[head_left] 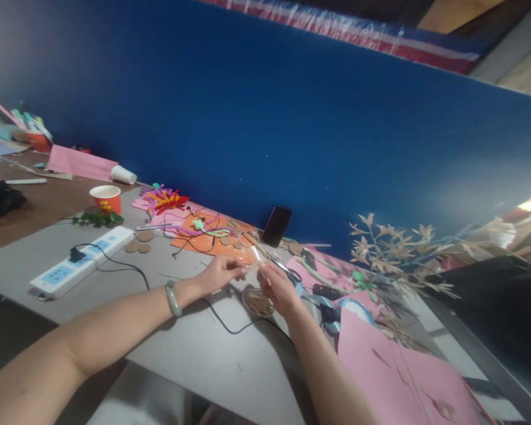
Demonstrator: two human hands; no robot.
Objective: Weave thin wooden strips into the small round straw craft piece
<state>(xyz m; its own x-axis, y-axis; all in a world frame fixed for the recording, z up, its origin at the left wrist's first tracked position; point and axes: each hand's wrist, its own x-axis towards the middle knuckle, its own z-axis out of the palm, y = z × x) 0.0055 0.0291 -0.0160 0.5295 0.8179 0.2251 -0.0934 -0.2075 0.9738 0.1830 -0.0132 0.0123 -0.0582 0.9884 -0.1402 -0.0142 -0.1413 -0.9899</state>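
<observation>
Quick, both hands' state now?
Left hand: closed, pinching a thin pale piece, too blurred to identify.
Right hand: closed, holding a small white item.

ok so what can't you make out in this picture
Head view:
- Anything pinched by the left hand: too small, blurred.
- Lower end of the pale piece: behind the right hand.
- Black cable: passes from sight behind the right forearm.
- Lettering on the red cup: too small, blurred.
- Black bundle: cut off by the left edge.
</observation>
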